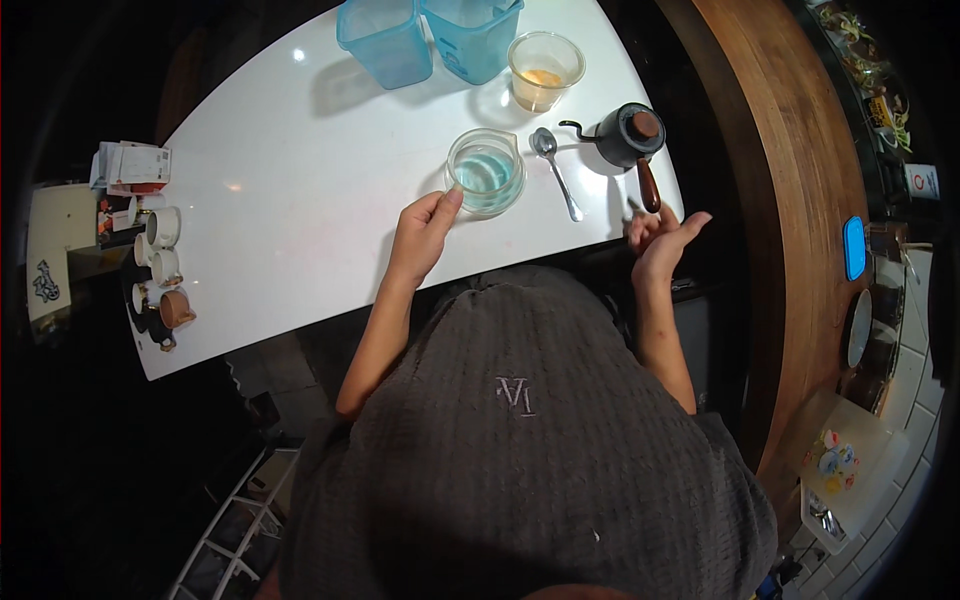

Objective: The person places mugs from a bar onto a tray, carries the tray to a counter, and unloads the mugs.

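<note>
A round clear glass jug stands on the white table with pale blue-looking liquid in it. My left hand grips its near left side, the thumb up at the rim and the other fingers partly hidden. Past the table's front edge, my right hand is open, palm up with the thumb out and the fingertips smeared. It is nearest the wooden handle of a dark gooseneck kettle, just below it. Between jug and kettle lies a metal spoon. Behind them is a clear cup with a light brown layer inside.
Two blue translucent plastic containers stand at the far edge. Several small cups and a stack of paper packets line the table's left end. A wooden counter runs along my right, with a blue object beyond it.
</note>
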Tool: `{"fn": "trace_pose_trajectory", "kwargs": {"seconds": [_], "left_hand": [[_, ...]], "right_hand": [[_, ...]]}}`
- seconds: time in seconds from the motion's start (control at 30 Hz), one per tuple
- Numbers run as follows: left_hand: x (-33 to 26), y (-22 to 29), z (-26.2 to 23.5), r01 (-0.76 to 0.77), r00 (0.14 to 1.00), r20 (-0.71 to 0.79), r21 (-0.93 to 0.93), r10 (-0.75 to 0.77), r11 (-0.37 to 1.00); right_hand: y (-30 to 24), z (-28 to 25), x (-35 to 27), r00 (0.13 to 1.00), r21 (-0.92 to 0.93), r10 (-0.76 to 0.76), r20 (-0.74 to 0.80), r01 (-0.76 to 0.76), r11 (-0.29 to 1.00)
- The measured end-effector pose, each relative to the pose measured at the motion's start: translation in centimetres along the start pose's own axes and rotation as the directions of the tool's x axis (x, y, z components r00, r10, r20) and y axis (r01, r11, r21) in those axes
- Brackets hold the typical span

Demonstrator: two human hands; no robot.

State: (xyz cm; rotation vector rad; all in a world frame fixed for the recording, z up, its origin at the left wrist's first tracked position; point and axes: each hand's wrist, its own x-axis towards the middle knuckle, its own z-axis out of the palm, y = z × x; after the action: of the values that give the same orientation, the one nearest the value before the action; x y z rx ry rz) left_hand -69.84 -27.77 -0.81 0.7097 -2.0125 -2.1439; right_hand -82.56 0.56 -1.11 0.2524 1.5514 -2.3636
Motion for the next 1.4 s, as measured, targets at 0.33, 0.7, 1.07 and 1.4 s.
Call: {"fn": "trace_pose_trajectory", "kwargs": {"seconds": [0.33,0.7,1.07,1.4], "left_hand": [[0.5,2.2,-1.8,0.06,0.984,0.16,0.129,-0.081,0.99],[0.5,1.6,-5.2,0.02,0.984,0.173,0.175,-0.05,0.984],[0.9,1.9,-6.3,0.059,0.965,0.242,0.165,-0.099,0.985],[0.6,1.7,-6.8,0.067,0.969,0.224,0.154,-0.101,0.986]], "right_hand": [[1.4,5.8,-1.3,0.951,-0.977,-0.241,0.192,0.208,0.043],[-3.1,9.0,-4.6,0.795,-0.899,-0.593,0.128,0.346,0.27],[-2.1,15.7,-3.5,0.702,-0.617,-0.677,0.219,0.638,0.462],[-0.4,17.3,-1.1,0.511,-0.642,-0.515,0.688,0.759,-0.104]]}}
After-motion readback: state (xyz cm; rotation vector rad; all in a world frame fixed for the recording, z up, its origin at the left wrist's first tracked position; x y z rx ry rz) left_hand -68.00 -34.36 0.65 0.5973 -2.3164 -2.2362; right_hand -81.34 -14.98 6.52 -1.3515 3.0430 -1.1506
